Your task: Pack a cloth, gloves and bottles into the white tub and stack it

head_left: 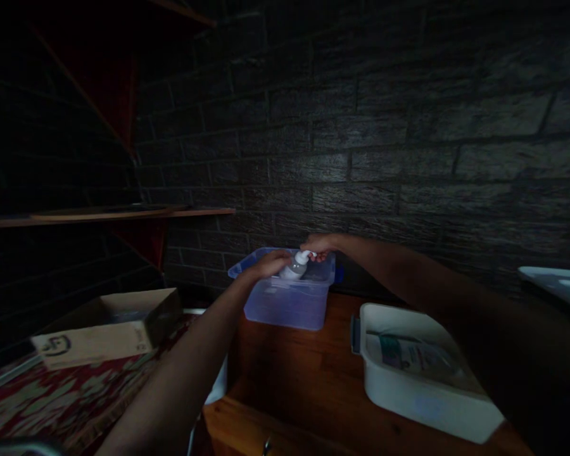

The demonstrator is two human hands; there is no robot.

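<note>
A pump bottle (294, 268), clear with a white pump head, is tilted over the blue translucent plastic bin (285, 307). My left hand (272, 263) is wrapped round the bottle's body from the left. On the other side, my right hand (319, 244) has its fingers curled round the white pump head. The bottle's lower end sits inside the bin's rim and is partly hidden. The bin stands on a brown wooden surface (299, 361) close to the brick wall.
To the right stands a white plastic bin (427, 399) with a packet (408, 354) inside. An open cardboard box (95, 342) rests on a flowered red cloth (33, 405) at left. A wooden shelf (199, 213) juts from the dark brick wall (361, 139).
</note>
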